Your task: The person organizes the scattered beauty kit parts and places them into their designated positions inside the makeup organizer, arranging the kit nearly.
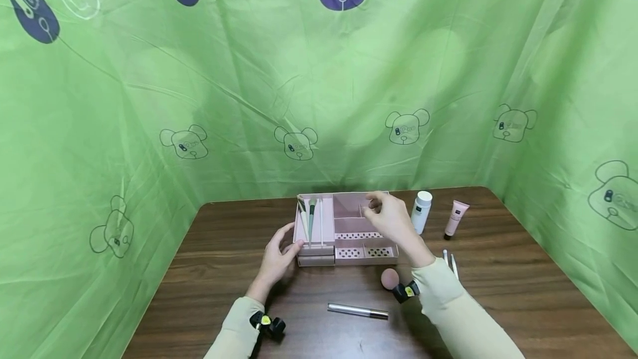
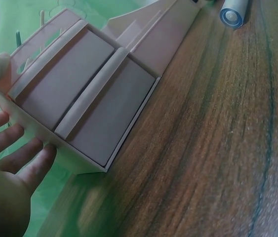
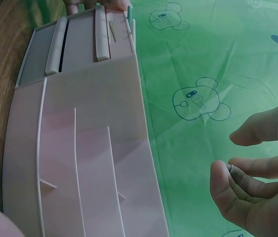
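A pale pink makeup organizer (image 1: pixel 366 262) stands on the table, with two stacked drawers (image 2: pixel 104 116) at its left and stepped compartments (image 3: pixel 89 163) at its right. My left hand (image 1: pixel 277 254) holds its left side, thumb at the top front corner and fingers spread along the outer wall. Makeup brushes (image 1: pixel 311 223) with slim handles lie in the top left tray. Over the right compartments hovers my right hand (image 1: pixel 391 218), fingers loosely bent. In the right wrist view a gap shows between thumb and index finger, with nothing clearly held.
Right of the organizer stand a white bottle (image 1: pixel 421 212) and a pink tube (image 1: pixel 456 219) with a dark cap. Two thin white sticks (image 1: pixel 450 263) lie nearer. A round pink sponge (image 1: pixel 389 278) and a silver tube (image 1: pixel 356 311) lie in front. Green cloth (image 1: pixel 299 93) hangs around the table.
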`<action>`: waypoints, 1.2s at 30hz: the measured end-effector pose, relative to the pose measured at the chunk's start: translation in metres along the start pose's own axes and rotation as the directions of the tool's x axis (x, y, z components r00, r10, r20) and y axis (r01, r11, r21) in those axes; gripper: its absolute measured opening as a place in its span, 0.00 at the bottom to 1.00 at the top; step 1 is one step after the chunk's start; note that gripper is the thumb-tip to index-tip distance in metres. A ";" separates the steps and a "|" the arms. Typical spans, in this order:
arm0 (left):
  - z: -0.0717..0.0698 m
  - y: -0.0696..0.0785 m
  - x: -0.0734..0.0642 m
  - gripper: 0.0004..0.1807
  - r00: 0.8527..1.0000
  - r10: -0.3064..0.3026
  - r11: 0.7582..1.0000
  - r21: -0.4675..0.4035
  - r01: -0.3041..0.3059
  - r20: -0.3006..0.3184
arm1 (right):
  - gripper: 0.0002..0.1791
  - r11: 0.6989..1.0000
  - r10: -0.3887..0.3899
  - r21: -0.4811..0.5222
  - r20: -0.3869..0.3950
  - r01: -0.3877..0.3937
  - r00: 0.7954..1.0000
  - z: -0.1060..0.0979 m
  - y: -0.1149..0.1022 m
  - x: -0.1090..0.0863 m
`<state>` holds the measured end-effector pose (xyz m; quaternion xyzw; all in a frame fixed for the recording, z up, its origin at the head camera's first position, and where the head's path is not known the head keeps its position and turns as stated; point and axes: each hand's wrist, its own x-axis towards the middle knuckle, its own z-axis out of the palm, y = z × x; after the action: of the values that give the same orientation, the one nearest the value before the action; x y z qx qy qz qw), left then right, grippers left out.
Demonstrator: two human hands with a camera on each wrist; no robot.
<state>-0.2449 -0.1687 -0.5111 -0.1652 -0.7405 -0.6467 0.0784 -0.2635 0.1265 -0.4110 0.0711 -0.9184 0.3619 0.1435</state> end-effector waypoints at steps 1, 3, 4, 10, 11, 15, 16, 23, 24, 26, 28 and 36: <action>0.000 0.000 0.000 0.31 1.000 0.000 1.000 -0.001 0.000 0.001 | 0.18 1.000 -0.003 0.001 -0.007 0.003 1.000 -0.002 0.001 -0.001; 0.000 0.001 0.000 0.31 1.000 -0.002 1.000 0.001 0.002 0.002 | 0.17 1.000 -0.014 -0.001 -0.023 0.014 1.000 -0.004 0.003 -0.003; -0.001 0.001 0.000 0.31 1.000 -0.003 1.000 0.002 0.003 0.002 | 0.17 1.000 -0.022 -0.004 -0.030 0.022 0.999 -0.005 0.005 -0.004; -0.001 0.001 -0.001 0.31 1.000 -0.009 1.000 0.010 0.009 0.006 | 0.17 1.000 -0.010 0.007 -0.033 0.010 0.999 -0.012 0.018 -0.014; -0.001 0.000 -0.001 0.31 1.000 -0.006 1.000 0.012 0.006 0.006 | 0.17 1.000 -0.004 0.010 -0.030 0.005 1.000 -0.013 0.020 -0.015; -0.001 -0.001 0.000 0.31 1.000 0.009 1.000 0.012 -0.009 0.003 | 0.18 1.000 0.007 0.009 -0.034 -0.006 0.999 -0.019 0.029 -0.020; -0.001 -0.001 0.000 0.31 1.000 0.013 1.000 0.010 -0.013 0.004 | 0.17 1.000 0.006 0.007 -0.038 -0.006 0.999 -0.021 0.031 -0.021; -0.002 -0.005 0.000 0.31 1.000 0.017 1.000 0.007 -0.017 0.002 | 0.14 1.000 -0.002 -0.027 -0.074 0.000 0.997 -0.030 0.041 -0.025; -0.002 -0.005 0.000 0.31 1.000 0.016 1.000 0.010 -0.016 0.001 | 0.14 1.000 -0.002 -0.029 -0.077 0.000 0.997 -0.031 0.042 -0.026; -0.002 -0.006 0.000 0.31 1.000 0.010 1.000 0.017 -0.010 -0.004 | 0.14 0.999 -0.003 -0.034 -0.085 0.000 0.996 -0.033 0.044 -0.027; -0.002 -0.004 -0.001 0.31 1.000 0.002 1.000 0.017 -0.002 -0.005 | 0.14 0.999 -0.002 -0.045 -0.093 -0.002 0.996 -0.035 0.047 -0.028; 0.000 0.000 -0.001 0.31 1.000 -0.003 1.000 0.023 0.003 0.000 | 0.15 0.997 0.004 -0.078 -0.120 -0.013 0.993 -0.044 0.065 -0.036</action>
<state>-0.2437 -0.1691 -0.5118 -0.1634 -0.7483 -0.6381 0.0793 -0.2351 0.2044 -0.4335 0.0395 -0.9219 0.3298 0.1994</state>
